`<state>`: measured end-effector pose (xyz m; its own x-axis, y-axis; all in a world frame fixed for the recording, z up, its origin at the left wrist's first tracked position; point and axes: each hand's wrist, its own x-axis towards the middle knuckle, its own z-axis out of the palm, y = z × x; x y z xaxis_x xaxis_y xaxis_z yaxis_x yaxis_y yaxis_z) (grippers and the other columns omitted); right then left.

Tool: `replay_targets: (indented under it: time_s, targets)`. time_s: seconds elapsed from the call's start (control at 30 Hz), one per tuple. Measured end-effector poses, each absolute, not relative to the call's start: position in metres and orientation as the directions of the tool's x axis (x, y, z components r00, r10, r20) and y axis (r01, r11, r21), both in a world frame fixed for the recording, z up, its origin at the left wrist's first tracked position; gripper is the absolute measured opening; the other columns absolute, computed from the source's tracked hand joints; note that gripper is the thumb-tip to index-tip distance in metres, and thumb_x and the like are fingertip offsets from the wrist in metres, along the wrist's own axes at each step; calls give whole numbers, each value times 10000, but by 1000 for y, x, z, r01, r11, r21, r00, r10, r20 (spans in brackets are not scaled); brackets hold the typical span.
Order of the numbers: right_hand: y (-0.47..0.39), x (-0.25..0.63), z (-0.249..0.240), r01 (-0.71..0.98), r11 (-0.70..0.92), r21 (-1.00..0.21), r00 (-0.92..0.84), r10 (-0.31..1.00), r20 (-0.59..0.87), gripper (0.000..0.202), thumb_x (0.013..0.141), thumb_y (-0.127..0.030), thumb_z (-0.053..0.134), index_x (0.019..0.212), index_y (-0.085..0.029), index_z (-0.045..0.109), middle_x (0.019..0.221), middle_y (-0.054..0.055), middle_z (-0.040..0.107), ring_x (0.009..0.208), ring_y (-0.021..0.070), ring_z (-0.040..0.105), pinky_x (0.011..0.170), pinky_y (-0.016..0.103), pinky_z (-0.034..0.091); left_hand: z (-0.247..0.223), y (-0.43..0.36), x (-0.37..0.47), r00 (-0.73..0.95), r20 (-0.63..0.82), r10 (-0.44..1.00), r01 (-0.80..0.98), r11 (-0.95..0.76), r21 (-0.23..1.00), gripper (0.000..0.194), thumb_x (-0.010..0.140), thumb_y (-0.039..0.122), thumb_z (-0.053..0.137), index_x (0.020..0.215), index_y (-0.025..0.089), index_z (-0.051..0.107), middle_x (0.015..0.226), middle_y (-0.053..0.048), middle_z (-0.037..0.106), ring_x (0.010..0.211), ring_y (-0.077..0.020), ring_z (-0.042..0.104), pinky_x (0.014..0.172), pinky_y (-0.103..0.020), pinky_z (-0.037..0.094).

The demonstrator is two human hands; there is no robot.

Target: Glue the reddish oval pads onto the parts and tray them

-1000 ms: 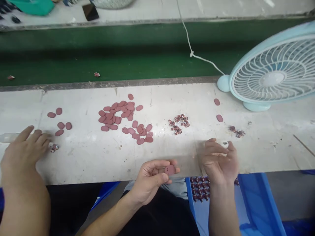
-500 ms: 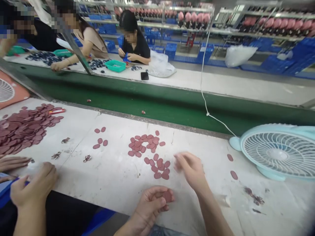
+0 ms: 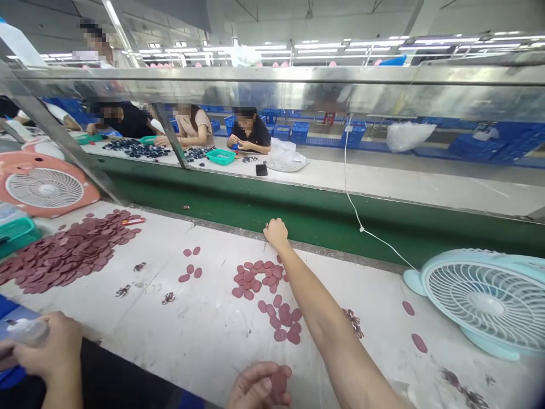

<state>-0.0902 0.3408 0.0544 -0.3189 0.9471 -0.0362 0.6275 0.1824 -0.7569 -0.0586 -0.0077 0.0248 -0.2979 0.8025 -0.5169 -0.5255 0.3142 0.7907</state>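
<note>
Pinch grip: the left hand (image 3: 255, 387) held a maroon oval disc (image 3: 279, 382), near centre; the right hand (image 3: 277, 234), hold indeterminable, met a small part (image 3: 267, 225) over the far green strip (image 3: 221, 204). Light edge pressure seemed best.

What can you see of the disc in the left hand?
The disc is flat and dull reddish-brown, with a rounded outline and no separate parts visible; its material is unclear, perhaps plastic. The left hand grips it between thumb and fingers, broad face towards the camera, low in view before the white table.
</note>
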Motion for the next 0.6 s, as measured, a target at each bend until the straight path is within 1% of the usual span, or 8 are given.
replay_targets:
  time_s: [0.03,0.1,0.2,0.3,0.37,0.43,0.5,0.6]
  targets:
    - [336,-85,55,612,169,-773,-316,948,-43,333,965,-348,642,1246,-171,616,1283,98,630,1104,246,647,933,468,563,22,-8,-58,-290,-531,796,-533,327,781,335,881,369,716,1173,215,662,1167,-76,697,1073,-325,662,809,-452,606]
    - [317,-66,56,556,143,-819,-326,944,-56,297,961,-344,649,1192,-158,637,1208,87,664,1047,227,667,900,447,576,15,-7,-56,-249,-562,789,-569,351,744,327,844,401,751,1093,196,693,1126,-119,734,945,-281,711,695,-377,610]
    - [258,-14,56,408,98,-908,-367,928,-65,245,949,-329,654,1116,-150,664,1035,53,719,902,185,701,822,378,598,6,-3,-58,-124,-583,803,-690,353,632,325,717,379,862,939,174,742,1102,-157,774,795,-227,741,529,-234,535]
    - [175,55,53,259,7,-966,-386,917,-97,247,911,-402,662,1033,-193,711,952,40,751,824,185,716,749,317,610,0,5,-59,-27,-566,824,-772,342,535,274,709,295,873,920,161,760,1099,-145,785,791,-203,755,527,-183,517]
    - [121,95,49,210,-83,-974,-362,919,-156,231,893,-427,665,998,-236,743,854,28,760,709,190,715,640,315,614,-3,10,-56,12,-536,844,-765,353,538,232,737,274,854,924,169,768,1077,-131,793,800,-202,760,541,-183,531]
    - [79,122,43,84,-175,-981,-330,924,-193,200,830,-440,719,949,-296,788,770,6,763,605,186,703,557,314,604,-6,12,-49,61,-503,862,-744,375,553,218,738,266,856,919,174,776,1019,-114,803,789,-202,758,555,-198,554]
    - [51,134,37,-1,-238,-971,-278,933,-228,164,773,-425,766,898,-332,817,733,-1,766,556,186,694,515,312,587,-8,12,-40,117,-490,864,-722,413,555,209,725,245,867,903,172,785,957,-101,809,776,-204,754,573,-218,577]
    - [30,140,32,-11,-266,-964,-141,955,-262,148,742,-407,798,874,-347,826,758,0,777,558,193,696,506,311,586,-8,8,-28,178,-472,863,-670,458,585,170,747,209,852,905,181,796,966,-90,812,799,-201,753,594,-222,594]
